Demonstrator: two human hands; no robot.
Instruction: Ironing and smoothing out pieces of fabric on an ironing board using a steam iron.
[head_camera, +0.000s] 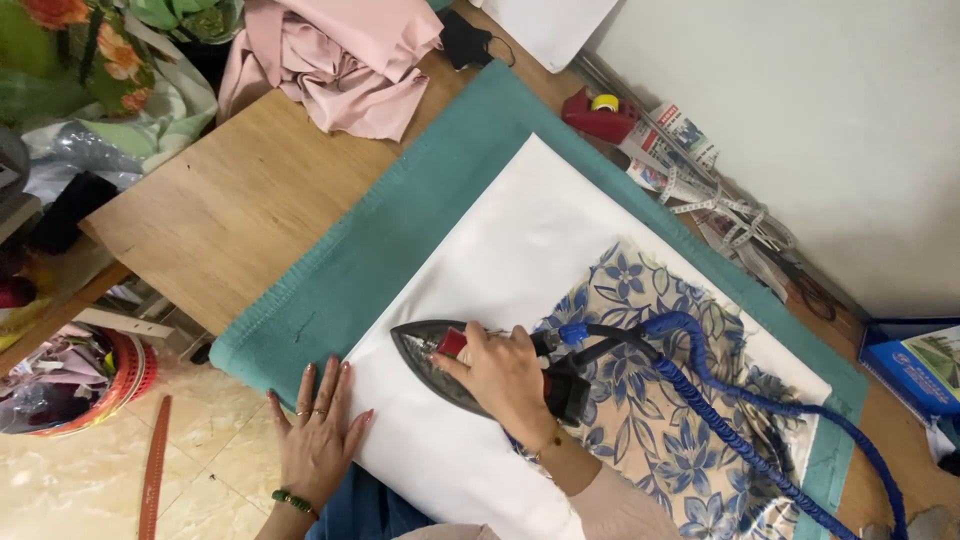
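My right hand (503, 377) grips the handle of a dark steam iron (428, 352), whose pointed sole rests on a white cloth (500, 240). A blue braided hose (720, 400) and a black cord run from the iron's rear to the right. Under the hose lies a beige fabric with blue flowers (640, 330). My left hand (318, 430) lies flat, fingers spread, on the near edge of the white cloth and the teal pad (380, 230). It wears rings and a green bead bracelet.
The wooden table (230, 200) carries a heap of pink cloth (340, 60) at the far left. A red tape dispenser (598, 118), newspaper and measuring tape (720, 210) lie along the white wall. A blue box (915, 365) sits at right. A red basket (120, 375) stands on the tiled floor.
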